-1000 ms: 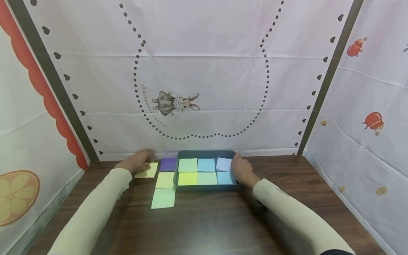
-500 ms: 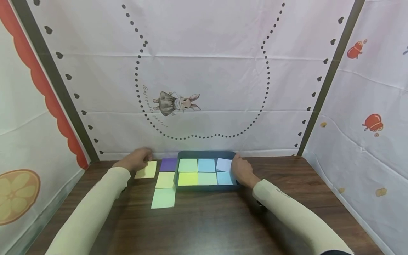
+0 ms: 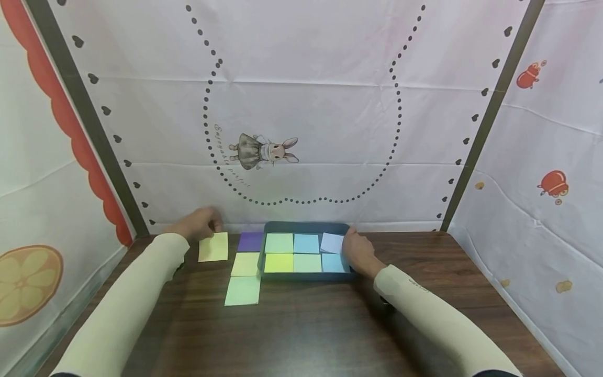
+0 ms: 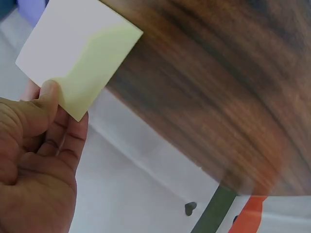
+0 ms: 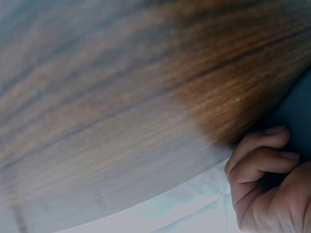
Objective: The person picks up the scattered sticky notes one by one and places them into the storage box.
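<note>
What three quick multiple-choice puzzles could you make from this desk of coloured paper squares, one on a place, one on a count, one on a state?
1. Where does the dark purple paper square lie?
A. inside the tray
B. on the wooden table just left of the tray
C. in the right hand

2. How many paper squares lie in the dark rectangular tray?
A. four
B. six
C. nine

3. What is the left hand doing with the pale yellow paper square?
A. pinching it at one edge
B. pressing it flat with an open palm
C. not touching it

Answers:
1 B: in the head view it sits on the brown wooden table against the tray's left side.
2 B: two rows of three fill the tray.
3 A: the left wrist view shows the thumb and fingers gripping its edge.
</note>
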`<state>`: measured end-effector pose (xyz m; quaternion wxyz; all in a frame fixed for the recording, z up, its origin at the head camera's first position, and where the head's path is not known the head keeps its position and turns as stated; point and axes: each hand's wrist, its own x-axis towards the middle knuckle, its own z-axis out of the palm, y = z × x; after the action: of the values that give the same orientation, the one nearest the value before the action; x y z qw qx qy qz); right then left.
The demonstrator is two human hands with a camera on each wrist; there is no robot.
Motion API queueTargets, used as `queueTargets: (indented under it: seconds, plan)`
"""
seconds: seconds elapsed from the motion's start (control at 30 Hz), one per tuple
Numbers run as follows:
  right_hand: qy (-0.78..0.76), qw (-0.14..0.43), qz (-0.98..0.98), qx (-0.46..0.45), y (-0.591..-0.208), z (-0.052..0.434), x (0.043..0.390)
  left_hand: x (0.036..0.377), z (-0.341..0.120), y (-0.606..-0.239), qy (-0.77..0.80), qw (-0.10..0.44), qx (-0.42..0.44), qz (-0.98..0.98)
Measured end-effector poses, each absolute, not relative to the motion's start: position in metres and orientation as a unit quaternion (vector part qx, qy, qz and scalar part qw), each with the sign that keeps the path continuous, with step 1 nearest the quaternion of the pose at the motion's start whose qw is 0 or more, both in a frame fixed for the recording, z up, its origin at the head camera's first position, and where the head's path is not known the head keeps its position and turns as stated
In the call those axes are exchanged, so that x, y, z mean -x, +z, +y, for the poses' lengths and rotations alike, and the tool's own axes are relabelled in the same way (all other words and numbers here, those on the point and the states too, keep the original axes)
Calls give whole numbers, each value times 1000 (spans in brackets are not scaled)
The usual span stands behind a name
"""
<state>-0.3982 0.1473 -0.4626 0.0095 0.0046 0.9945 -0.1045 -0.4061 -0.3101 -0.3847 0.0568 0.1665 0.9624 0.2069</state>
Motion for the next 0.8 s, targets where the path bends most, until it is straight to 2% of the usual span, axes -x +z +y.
queueTargets:
  seconds: [0.3,0.8]
  plan:
    - [-120,4,993,1,-462,147,395,405,-308,-367,182,78,-147,969]
    - [-119,3,993,-5,-463,147,397,406,-300,-349,186,48,-146,970]
